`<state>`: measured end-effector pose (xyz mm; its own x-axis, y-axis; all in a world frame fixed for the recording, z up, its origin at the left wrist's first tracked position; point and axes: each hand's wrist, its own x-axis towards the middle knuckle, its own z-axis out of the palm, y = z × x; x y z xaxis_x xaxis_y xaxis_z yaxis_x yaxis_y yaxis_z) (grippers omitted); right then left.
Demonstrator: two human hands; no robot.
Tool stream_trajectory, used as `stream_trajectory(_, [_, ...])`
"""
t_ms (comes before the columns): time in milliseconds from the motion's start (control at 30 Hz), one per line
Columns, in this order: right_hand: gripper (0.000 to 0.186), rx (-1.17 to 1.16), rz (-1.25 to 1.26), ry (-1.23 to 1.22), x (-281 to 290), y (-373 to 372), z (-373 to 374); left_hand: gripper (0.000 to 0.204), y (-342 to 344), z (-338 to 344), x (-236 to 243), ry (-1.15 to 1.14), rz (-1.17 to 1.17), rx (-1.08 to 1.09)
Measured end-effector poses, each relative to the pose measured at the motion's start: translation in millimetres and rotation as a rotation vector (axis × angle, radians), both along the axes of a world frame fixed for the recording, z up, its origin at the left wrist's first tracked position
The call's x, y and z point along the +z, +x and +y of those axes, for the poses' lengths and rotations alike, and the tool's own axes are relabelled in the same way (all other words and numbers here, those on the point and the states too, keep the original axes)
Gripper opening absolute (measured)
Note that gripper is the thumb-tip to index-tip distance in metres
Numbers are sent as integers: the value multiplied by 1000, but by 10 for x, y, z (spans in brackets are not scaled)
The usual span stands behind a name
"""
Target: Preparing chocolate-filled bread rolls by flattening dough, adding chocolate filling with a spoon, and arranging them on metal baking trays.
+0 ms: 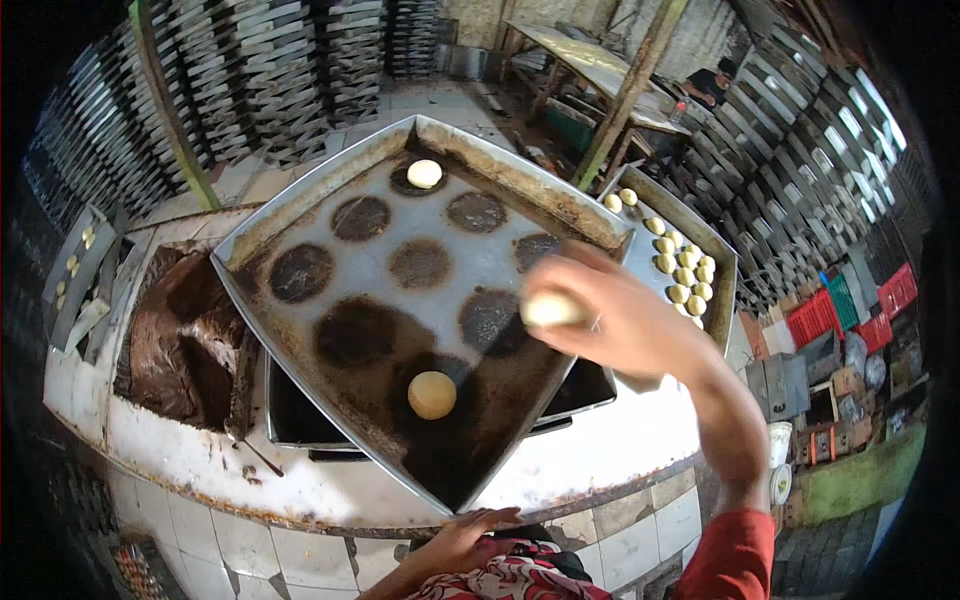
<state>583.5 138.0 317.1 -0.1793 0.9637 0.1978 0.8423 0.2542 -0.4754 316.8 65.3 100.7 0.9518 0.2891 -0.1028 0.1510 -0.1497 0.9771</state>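
Observation:
A large square metal tray [327, 173] lies cornerwise before me, its floor marked with several dark round stains. One pale round dough ball [424, 174] sits by its far corner, and a flatter one [432, 395] lies toward the near corner. Over the tray's right side, my right hand [625, 312] is closed round another pale dough ball [552, 309]. My left hand [468, 540] is low by my waist, just below the tray's near corner; its fingers are stretched out and it holds nothing.
At the right, a second tray [722, 310] holds several small dough balls [684, 276]. Dark brown soft mass [185, 335] lies on the white counter [570, 485] at the left. Stacked slats stand behind. Far back is a table [590, 65] with a person [708, 85]; red crates [812, 320] are at far right.

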Motion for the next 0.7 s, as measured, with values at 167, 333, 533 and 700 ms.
stream_trajectory(167, [31, 159, -498, -58, -584, 96, 465, 63, 81, -36, 24, 14, -69, 137])
stream_trajectory(333, [31, -582, 161, -51, -334, 1605, 212, 40, -206, -519, -371, -347, 43, 535])
stream_trajectory(533, [29, -362, -30, -727, -1654, 2508, 617, 26, 279, -1076, -35, 99, -14, 763])
stream_trajectory(700, [31, -132, -331, -667, -1862, 2887, 377, 30, 305, -1473, 123, -264, -128, 847])
